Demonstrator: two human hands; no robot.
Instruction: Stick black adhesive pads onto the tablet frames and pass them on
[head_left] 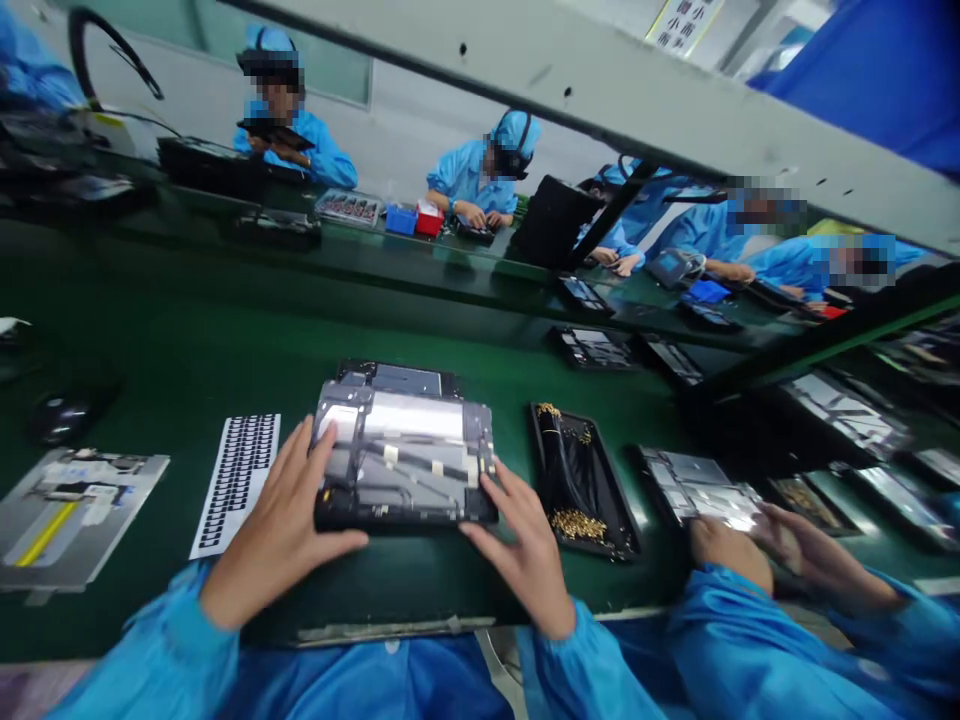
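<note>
An opened tablet (416, 450) with bare inner parts and cables is gripped between my two hands, its inside facing up. My left hand (289, 520) has its fingers along the left edge, thumb at the near left corner. My right hand (525, 535) grips the right edge, with the thumb by the near right corner. Just behind, partly hidden, lies another opened device (397, 378). To the left of my left hand is a white sheet of black stickers (238, 480). A black tray (626, 520) of black cables (574, 465) with gold-coloured ends lies right of my right hand.
On the left are a flat metal panel (97, 530) with a yellow strip and a black computer mouse (52, 418). At right, a co-worker's hands (739, 555) work at another opened device (694, 480). A raised shelf (420, 265) crosses behind, with several people beyond.
</note>
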